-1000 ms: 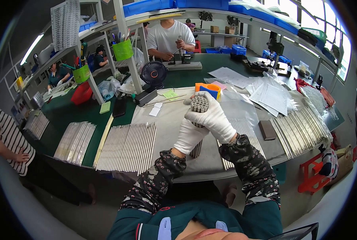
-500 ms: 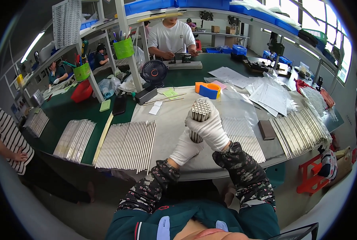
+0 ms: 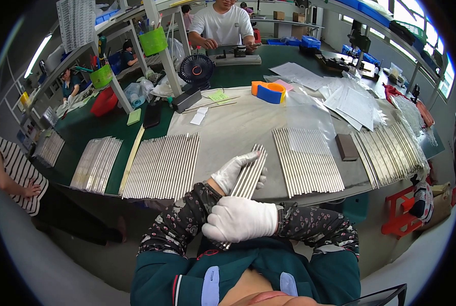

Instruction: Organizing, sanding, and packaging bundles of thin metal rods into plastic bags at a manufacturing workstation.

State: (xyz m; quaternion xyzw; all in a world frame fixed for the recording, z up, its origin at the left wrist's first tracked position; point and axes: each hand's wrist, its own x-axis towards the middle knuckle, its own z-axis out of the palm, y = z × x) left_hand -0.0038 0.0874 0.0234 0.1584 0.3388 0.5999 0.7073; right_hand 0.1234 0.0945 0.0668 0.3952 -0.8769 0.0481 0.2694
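Observation:
A bundle of slim silvery metal rods point(image 3: 249, 176) is held slantwise in front of my chest, its far ends pointing away over the table. My left hand point(image 3: 230, 172), in a white glove, wraps the upper part from the left and beneath, with fingertips showing on the right side. Lower down, my right hand point(image 3: 242, 219) is closed round the bundle, the back of its white glove facing up. A few rod ends stick out below it. To the left lies a row of similar rods point(image 3: 161, 166), and to the right another row point(image 3: 307, 166), partly under a clear plastic sheet point(image 3: 312, 122).
Wrapped rods point(image 3: 96, 163) lie far left, more rods point(image 3: 391, 153) far right beside a brown block point(image 3: 346, 147). Behind are an orange-and-blue tape dispenser point(image 3: 268, 92), a black fan point(image 3: 196, 71) and papers point(image 3: 348, 104). A co-worker point(image 3: 222, 25) works opposite; another person stands at left.
The rod bundle has tipped from upright, ends toward me, to slanting away, and come closer to my body. My right hand has moved down to its lower part; my left now holds the upper part.

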